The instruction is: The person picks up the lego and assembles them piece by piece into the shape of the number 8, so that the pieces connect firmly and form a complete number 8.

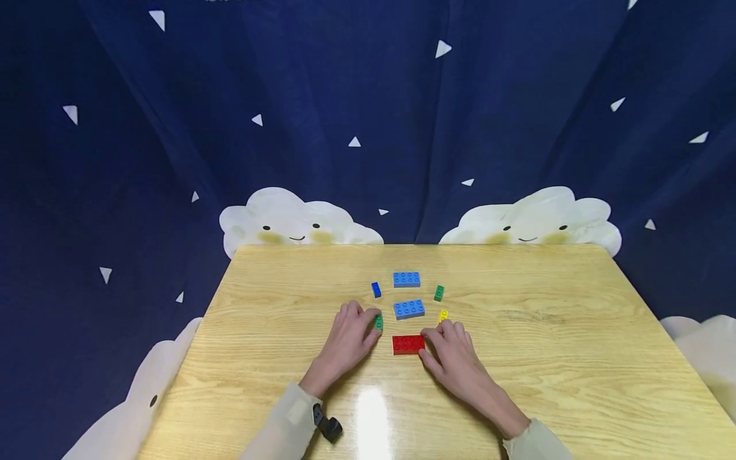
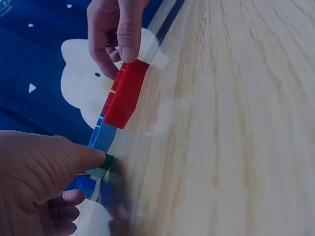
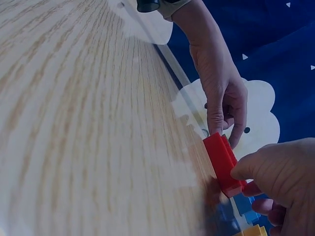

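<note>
Dark curtain [image 1: 345, 76] hangs behind the table [image 1: 230, 358]; left hand [image 1: 347, 337] pinches a green brick [image 1: 379, 322], beyond and left of the red brick [image 1: 407, 345], whose right end the right hand [image 1: 458, 365] pinches; I reckon a careless sweep could knock the yellow brick [image 1: 443, 315], those fingers being so near.

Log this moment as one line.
left hand: pinches left green brick | right hand: grips right end of red brick | yellow brick: beyond right hand, partly hidden
</note>
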The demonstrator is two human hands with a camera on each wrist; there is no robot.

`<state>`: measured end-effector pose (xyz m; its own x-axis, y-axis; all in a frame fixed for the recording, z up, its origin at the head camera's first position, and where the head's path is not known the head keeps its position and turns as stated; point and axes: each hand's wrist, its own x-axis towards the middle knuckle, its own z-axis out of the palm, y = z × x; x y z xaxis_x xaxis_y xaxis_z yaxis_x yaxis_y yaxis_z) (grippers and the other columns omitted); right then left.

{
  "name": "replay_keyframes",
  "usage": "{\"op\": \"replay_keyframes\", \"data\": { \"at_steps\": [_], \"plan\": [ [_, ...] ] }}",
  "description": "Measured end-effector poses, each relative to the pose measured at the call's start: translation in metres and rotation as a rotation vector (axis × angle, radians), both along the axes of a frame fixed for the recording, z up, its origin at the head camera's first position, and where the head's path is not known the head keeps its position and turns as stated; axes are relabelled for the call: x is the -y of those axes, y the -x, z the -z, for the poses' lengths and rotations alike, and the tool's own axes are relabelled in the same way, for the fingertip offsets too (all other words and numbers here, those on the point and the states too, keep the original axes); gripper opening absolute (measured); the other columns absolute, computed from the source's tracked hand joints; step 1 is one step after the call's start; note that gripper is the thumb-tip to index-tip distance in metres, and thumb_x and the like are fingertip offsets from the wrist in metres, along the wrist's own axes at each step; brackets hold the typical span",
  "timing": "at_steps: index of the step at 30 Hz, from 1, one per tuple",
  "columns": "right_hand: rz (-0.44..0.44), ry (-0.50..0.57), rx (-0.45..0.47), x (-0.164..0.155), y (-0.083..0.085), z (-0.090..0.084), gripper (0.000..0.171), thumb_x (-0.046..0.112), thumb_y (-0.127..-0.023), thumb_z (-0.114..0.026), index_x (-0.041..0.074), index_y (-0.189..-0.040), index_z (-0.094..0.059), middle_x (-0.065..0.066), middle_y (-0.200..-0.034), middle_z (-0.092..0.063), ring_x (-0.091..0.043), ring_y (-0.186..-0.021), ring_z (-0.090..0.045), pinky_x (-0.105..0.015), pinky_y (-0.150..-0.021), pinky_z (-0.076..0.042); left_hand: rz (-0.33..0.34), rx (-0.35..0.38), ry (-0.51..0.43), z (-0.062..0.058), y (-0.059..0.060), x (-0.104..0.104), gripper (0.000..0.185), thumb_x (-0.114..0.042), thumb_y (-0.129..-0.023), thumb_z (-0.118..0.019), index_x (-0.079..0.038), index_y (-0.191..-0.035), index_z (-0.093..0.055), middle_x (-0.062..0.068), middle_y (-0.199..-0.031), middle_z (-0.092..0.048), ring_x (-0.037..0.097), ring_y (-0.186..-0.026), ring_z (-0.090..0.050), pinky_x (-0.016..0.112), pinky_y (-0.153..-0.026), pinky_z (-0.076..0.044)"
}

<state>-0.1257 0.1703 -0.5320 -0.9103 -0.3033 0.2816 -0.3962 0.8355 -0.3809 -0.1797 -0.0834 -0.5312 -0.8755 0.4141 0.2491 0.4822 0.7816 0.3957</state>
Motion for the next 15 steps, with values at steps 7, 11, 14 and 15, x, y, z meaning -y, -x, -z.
{"op": "replay_keyframes", "data": {
  "at_steps": [7, 11, 14, 15],
  "plan": [
    [0.004, -0.002, -0.006, -0.0001, 0.0011, 0.0011, 0.03, 0.022, -0.093, -0.079, 0.007, -0.119, -0.072, 0.001, -0.098, -0.048, -0.018, -0.088, -0.035, -0.032, -0.077, -0.029, 0.006, 0.012, 0.0, 0.0006, 0.0009, 0.0015, 0.032, -0.028, -0.099, -0.073, -0.01, -0.126, -0.07, 0.0, -0.095, -0.047, 0.02, -0.086, -0.036, 0.032, -0.079, -0.032],
    [0.012, -0.008, 0.008, 0.0005, 0.0016, 0.0012, 0.03, 0.023, -0.095, -0.077, 0.007, -0.12, -0.072, 0.001, -0.097, -0.048, -0.019, -0.088, -0.035, -0.032, -0.077, -0.028, 0.01, 0.01, -0.013, -0.0005, -0.0007, 0.002, 0.032, -0.028, -0.099, -0.073, -0.01, -0.126, -0.07, 0.0, -0.095, -0.047, 0.019, -0.087, -0.037, 0.032, -0.08, -0.033],
    [0.017, -0.013, 0.013, 0.0005, 0.0022, 0.001, 0.03, 0.024, -0.095, -0.077, 0.007, -0.12, -0.072, 0.002, -0.095, -0.048, -0.019, -0.086, -0.034, -0.032, -0.076, -0.027, 0.021, 0.013, -0.029, -0.0027, -0.0034, 0.0011, 0.032, -0.028, -0.099, -0.073, -0.011, -0.126, -0.069, 0.0, -0.097, -0.048, 0.018, -0.087, -0.038, 0.031, -0.079, -0.033],
    [0.018, -0.014, 0.012, 0.0004, 0.0023, 0.0008, 0.029, 0.024, -0.095, -0.077, 0.008, -0.119, -0.072, 0.002, -0.095, -0.047, -0.019, -0.086, -0.034, -0.032, -0.076, -0.027, 0.026, 0.018, -0.034, -0.0039, -0.0047, 0.0006, 0.033, -0.028, -0.099, -0.073, -0.012, -0.127, -0.069, 0.0, -0.097, -0.048, 0.018, -0.088, -0.038, 0.031, -0.079, -0.034]
  ]
}}
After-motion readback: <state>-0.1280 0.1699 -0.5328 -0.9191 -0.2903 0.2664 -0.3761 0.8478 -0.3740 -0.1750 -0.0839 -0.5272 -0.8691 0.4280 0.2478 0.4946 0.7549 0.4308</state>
